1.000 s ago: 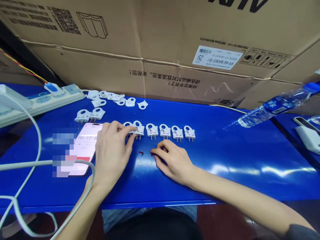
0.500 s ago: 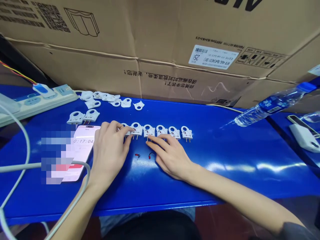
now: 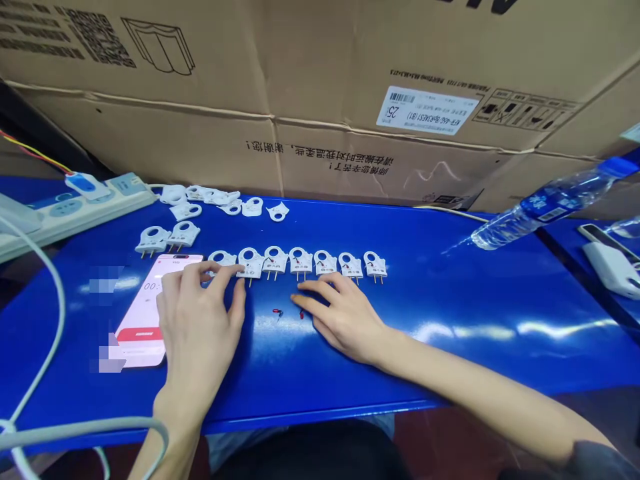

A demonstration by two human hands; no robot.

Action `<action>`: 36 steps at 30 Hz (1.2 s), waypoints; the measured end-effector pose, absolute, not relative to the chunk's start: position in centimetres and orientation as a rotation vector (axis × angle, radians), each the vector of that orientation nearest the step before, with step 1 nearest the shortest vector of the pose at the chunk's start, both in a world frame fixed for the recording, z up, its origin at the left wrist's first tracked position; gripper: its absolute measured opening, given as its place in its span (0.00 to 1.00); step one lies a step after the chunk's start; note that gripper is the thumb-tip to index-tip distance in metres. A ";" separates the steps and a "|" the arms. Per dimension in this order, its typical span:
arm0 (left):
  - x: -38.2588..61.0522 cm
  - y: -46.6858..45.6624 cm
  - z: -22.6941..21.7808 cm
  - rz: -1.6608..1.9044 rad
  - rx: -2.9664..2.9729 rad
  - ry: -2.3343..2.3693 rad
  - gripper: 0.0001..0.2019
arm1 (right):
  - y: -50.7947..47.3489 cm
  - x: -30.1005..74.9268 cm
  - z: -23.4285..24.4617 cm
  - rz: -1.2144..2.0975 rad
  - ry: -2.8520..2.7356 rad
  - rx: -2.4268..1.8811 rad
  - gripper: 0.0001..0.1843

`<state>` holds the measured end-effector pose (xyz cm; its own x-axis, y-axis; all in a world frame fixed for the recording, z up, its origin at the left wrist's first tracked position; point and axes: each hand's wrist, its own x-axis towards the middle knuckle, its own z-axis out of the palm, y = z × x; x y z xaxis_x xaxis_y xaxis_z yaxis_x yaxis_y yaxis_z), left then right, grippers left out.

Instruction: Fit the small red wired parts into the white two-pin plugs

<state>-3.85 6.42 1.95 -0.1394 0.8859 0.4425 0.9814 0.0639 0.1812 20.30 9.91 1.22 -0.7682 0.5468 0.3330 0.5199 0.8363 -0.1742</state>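
Several white plug-shaped pieces, each with a round ring and two metal prongs, stand in a row across the blue table. My left hand (image 3: 203,313) reaches to one white plug piece (image 3: 251,261) near the row's left end; index finger and thumb close on its left lower corner. Another white plug piece (image 3: 223,259) is partly hidden behind that hand. My right hand (image 3: 345,313) lies open on the table, fingers bent and apart, below the row's middle. By its fingertips is a small red-tipped dark wire part (image 3: 301,315); a second red-tipped part (image 3: 277,312) lies left of it.
A phone (image 3: 137,333) lies left of my left hand, a grey cable (image 3: 100,427) looping near my wrist. More white plug pieces (image 3: 183,233) lie behind, beside a power strip (image 3: 70,210). A large cardboard box (image 3: 320,80) backs the table (image 3: 450,373). A water bottle (image 3: 545,203) is at right.
My left hand has moved left, from one plug piece in the row to its left neighbour, and now covers part of the phone. My right hand stays nearly in place.
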 end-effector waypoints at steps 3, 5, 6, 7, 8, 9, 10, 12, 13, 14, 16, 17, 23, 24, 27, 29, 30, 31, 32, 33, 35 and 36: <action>-3.9 6.5 1.9 -0.684 -1.878 -2.119 0.15 | 9.8 20.4 1.2 0.183 -2.632 -0.802 0.18; -4.0 6.5 1.8 -0.691 -1.877 -2.116 0.14 | 9.8 20.4 1.3 0.216 -2.640 -0.779 0.18; -4.0 6.5 1.8 -0.696 -1.879 -2.114 0.14 | 9.8 20.4 1.3 0.226 -2.654 -0.764 0.19; -4.0 6.5 1.7 -0.701 -1.880 -2.113 0.14 | 9.9 20.5 1.3 0.233 -2.669 -0.747 0.18; -4.0 6.5 1.7 -0.706 -1.878 -2.112 0.15 | 9.9 20.5 1.4 0.239 -2.675 -0.731 0.18; -4.0 6.5 1.7 -0.708 -1.879 -2.112 0.14 | 9.9 20.5 1.4 0.242 -2.672 -0.720 0.16; -4.0 6.5 1.6 -0.710 -1.881 -2.112 0.14 | 10.0 20.5 1.4 0.243 -2.661 -0.710 0.15; -4.0 6.5 1.6 -0.719 -1.887 -2.113 0.14 | 10.1 20.5 1.4 0.242 -2.630 -0.693 0.12; -4.0 6.4 1.6 -0.726 -1.890 -2.113 0.13 | 10.1 20.5 1.3 0.242 -2.620 -0.689 0.11; -4.0 6.4 1.6 -0.736 -1.893 -2.111 0.13 | 10.1 20.5 1.3 0.241 -2.614 -0.689 0.11; -3.9 6.3 1.7 -0.758 -1.898 -2.103 0.13 | 10.0 20.5 1.4 0.239 -2.615 -0.700 0.11; -3.9 6.2 1.7 -0.772 -1.898 -2.101 0.13 | 9.9 20.4 1.4 0.240 -2.621 -0.710 0.11; -3.4 6.2 2.0 -0.958 -1.922 -2.059 0.13 | 9.7 20.2 1.7 0.246 -2.660 -0.739 0.11; -3.2 6.2 2.1 -1.015 -1.939 -2.037 0.13 | 9.7 20.2 1.7 0.242 -2.667 -0.732 0.11; -2.2 5.9 2.3 -1.183 -2.005 -1.976 0.12 | 9.7 20.3 1.7 0.237 -2.693 -0.714 0.09; -1.1 5.5 2.5 -1.252 -2.058 -1.953 0.10 | 9.7 20.4 1.8 0.228 -2.713 -0.698 0.09; -0.6 5.2 2.6 -1.276 -2.092 -1.945 0.09 | 9.7 20.4 1.8 0.221 -2.722 -0.695 0.09; -0.1 4.9 2.6 -1.300 -2.132 -1.949 0.09 | 9.7 20.4 1.9 0.216 -2.726 -0.696 0.09; 0.4 4.6 2.6 -1.342 -2.150 -1.937 0.08 | 9.7 20.4 1.9 0.209 -2.723 -0.704 0.09; 0.8 4.3 2.5 -1.368 -2.169 -1.934 0.09 | 9.7 20.4 1.9 0.208 -2.716 -0.717 0.10; 1.3 4.0 2.4 -1.415 -2.198 -1.958 0.09 | 9.7 20.4 1.9 0.220 -2.705 -0.730 0.10; 1.4 3.9 2.2 -1.423 -2.212 -1.978 0.10 | 9.8 20.4 1.9 0.228 -2.703 -0.731 0.11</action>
